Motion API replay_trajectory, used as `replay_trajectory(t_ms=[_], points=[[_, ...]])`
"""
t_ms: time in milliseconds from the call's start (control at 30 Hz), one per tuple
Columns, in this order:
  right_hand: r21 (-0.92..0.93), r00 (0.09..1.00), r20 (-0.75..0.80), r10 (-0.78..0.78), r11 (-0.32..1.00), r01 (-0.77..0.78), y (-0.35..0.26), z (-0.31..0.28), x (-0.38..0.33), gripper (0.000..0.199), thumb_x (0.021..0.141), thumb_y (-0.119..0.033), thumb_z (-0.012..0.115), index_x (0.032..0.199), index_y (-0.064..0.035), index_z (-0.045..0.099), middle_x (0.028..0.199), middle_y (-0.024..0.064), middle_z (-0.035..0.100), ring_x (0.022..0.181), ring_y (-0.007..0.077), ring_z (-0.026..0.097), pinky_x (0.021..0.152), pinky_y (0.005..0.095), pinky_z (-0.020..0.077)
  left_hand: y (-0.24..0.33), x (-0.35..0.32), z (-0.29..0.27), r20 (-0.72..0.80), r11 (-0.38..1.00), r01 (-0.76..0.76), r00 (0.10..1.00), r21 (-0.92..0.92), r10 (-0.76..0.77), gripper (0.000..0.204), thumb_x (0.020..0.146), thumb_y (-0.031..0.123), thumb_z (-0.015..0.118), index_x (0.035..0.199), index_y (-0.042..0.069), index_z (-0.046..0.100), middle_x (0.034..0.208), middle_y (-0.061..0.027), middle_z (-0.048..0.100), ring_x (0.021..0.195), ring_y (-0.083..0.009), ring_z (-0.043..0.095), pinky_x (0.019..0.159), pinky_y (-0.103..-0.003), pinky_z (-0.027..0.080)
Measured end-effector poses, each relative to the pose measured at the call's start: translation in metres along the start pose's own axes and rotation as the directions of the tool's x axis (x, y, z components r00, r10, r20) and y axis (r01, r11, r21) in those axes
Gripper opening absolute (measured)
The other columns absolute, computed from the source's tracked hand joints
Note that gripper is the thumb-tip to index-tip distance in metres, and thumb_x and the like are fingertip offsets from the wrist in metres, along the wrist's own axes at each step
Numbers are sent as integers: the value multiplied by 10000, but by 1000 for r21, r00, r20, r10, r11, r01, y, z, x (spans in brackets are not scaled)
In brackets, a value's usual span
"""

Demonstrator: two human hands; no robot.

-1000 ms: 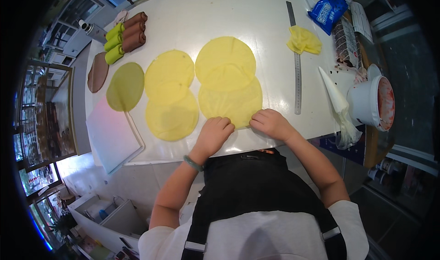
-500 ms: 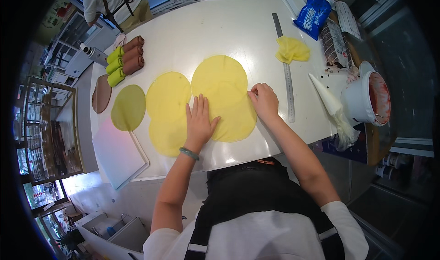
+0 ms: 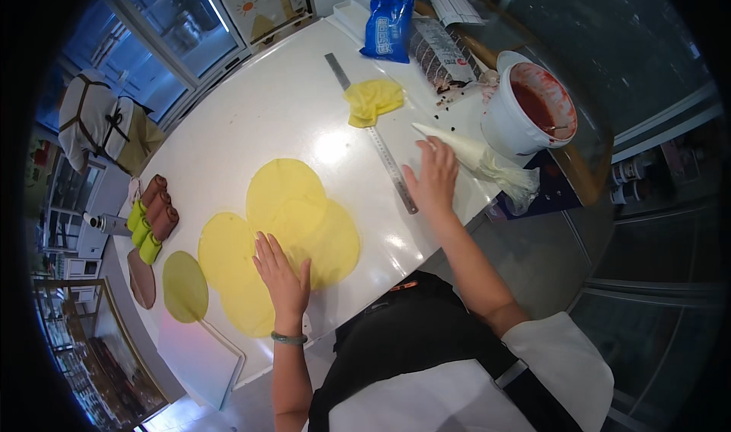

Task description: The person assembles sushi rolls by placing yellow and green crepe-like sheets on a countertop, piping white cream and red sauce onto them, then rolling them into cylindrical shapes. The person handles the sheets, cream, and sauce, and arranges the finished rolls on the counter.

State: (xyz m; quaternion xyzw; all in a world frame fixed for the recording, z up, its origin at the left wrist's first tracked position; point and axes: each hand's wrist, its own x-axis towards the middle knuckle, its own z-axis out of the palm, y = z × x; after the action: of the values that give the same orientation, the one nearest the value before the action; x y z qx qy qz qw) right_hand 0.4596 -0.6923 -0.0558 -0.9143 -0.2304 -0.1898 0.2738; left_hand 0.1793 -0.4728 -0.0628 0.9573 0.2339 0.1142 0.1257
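Several thin yellow crepes (image 3: pixel 293 203) lie overlapping on the white table (image 3: pixel 266 112). My left hand (image 3: pixel 282 275) rests flat on them, fingers spread, a green band on its wrist. My right hand (image 3: pixel 432 179) is open above the table's right side, between a metal ruler (image 3: pixel 373 135) and a white piping bag (image 3: pixel 476 156), fingertips close to the bag's pointed end. It holds nothing.
A crumpled yellow crepe (image 3: pixel 373 99), a blue packet (image 3: pixel 388 24), a dark roll cake (image 3: pixel 442 51) and a white bucket of red sauce (image 3: pixel 533 112) sit at the far right. Green and brown rolled crepes (image 3: pixel 152 219), a green crepe (image 3: pixel 184 287) and a brown one (image 3: pixel 142 280) lie left.
My right hand has left the crepes and moved right, past the ruler toward the piping bag. My left hand stays flat on the crepes. The view has swung to the right.
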Motion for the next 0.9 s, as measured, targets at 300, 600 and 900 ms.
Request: replay_trajectory(t_ms=[300,600,900], points=[[-220,949,297,105,975,-39,127,-60,25,558,742,-112,806,1259,-75,600,1148,126,588,1117,347,584,1004,499,476,112,70,-17,-12,847,-436,890,-305,455,924,872,229,790,1624,19,295,1688,-242,258,1521,-452,316,1228,-548,301],[-7,930,307,-200,977,212,51,-54,-43,661,722,-99,843,1319,-42,564,1241,167,586,1154,412,577,979,488,500,198,104,48,103,815,-555,812,-165,574,995,781,114,800,1639,121,297,1687,-157,305,1547,-372,308,1256,-536,272],[88,866,267,-423,905,416,33,-110,-30,669,669,-28,835,1280,-36,562,1193,184,620,1176,399,582,1057,522,437,216,119,5,34,717,-602,757,-353,652,807,850,71,703,1593,124,393,1450,-129,577,1341,-332,555,1144,-483,404]])
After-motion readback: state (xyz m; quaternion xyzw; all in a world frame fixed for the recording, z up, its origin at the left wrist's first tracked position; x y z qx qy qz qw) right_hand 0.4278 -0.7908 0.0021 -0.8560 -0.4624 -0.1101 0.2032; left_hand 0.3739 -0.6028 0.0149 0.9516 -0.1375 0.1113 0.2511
